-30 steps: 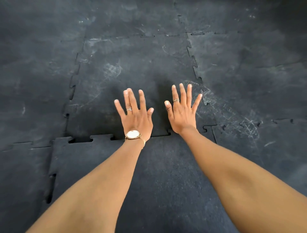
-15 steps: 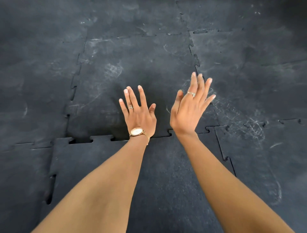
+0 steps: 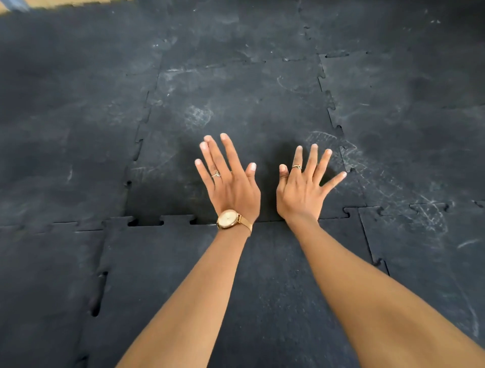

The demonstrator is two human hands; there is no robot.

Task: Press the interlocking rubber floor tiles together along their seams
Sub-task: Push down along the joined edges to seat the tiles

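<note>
Black rubber floor tiles with puzzle-shaped edges cover the floor. The near tile (image 3: pixel 262 275) lies under my forearms. It meets the far tile (image 3: pixel 236 110) at a horizontal seam (image 3: pixel 147 223), where dark gaps show between the tabs on the left. My left hand (image 3: pixel 231 184), with a gold watch and a ring, is over the far tile just past the seam, fingers spread and tilted up. My right hand (image 3: pixel 301 189), also ringed, lies flat with fingers spread on the same tile, its heel at the seam. Neither hand holds anything.
A vertical seam (image 3: pixel 333 113) runs along the far tile's right edge. Another (image 3: pixel 136 147) runs down its left edge and on past the near tile, with open slots (image 3: pixel 98 294). A strip of pale bare floor (image 3: pixel 65 2) shows at the top left.
My right hand came down from a raised, tilted pose to lie flat with fingers spread. My left hand's fingers lifted off the tile. The view shifted slightly.
</note>
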